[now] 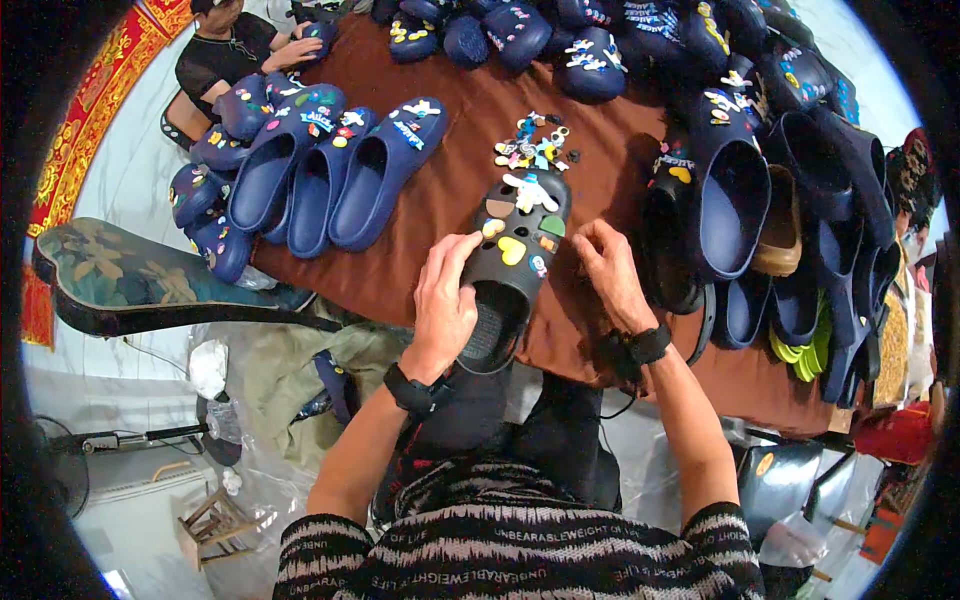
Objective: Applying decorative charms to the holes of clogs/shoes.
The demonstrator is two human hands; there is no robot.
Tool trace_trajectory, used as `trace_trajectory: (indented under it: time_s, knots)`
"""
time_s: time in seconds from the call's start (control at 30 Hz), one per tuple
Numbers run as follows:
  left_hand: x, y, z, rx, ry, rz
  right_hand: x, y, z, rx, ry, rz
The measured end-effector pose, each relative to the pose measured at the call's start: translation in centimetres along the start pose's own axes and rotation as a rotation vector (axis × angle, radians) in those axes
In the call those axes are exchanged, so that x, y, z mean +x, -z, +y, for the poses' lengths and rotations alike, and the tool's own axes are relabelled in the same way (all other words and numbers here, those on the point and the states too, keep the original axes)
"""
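A black clog (497,270) lies on the brown cloth in front of me, toe pointing away and heel opening toward me. Colourful shoe charms sit on its upper, among them a yellow heart charm (512,250) and a white figure charm (530,193) near the toe. My left hand (445,295) grips the clog's left side, fingertips on the upper by a small yellowish charm. Just off the clog's right side is my right hand (610,275), its fingers curled together; whatever they hold, if anything, is hidden. Beyond the toe lies a pile of loose charms (540,143).
Navy clogs (385,180) with charms stand in rows at the left. More dark clogs (735,200) crowd the right side, and a heap of clogs (595,62) covers the far edge. A person (225,50) sits at the far left, handling a clog. A padded stool (150,275) stands left of the table.
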State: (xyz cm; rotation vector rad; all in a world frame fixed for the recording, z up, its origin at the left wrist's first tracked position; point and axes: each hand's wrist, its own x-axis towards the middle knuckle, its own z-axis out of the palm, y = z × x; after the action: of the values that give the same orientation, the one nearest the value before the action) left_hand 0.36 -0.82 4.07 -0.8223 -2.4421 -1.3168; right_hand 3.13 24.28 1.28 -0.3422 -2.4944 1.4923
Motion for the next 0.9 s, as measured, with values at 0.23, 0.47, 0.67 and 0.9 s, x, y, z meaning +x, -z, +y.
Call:
trace_trajectory:
  time_s: [0.23, 0.47, 0.67, 0.9]
  knots:
    - [-1.0, 0.1, -0.7, -0.015, -0.113, 0.06, 0.0, -1.2, 2.7, 0.043, 0.004, -0.06]
    - [-1.3, 0.5, -0.8, -0.046, -0.125, 0.09, -0.1, -1.5, 2.2, 0.189, -0.09, -0.053]
    - [-0.4, 2.3, -3.5, -0.212, 0.164, 0.136, -0.9, -1.5, 1.8, 0.303, -0.092, 0.021]
    - [5.8, 11.6, -9.2, -0.031, 0.157, 0.303, -1.0, -1.6, 2.3, 0.358, -0.077, 0.07]
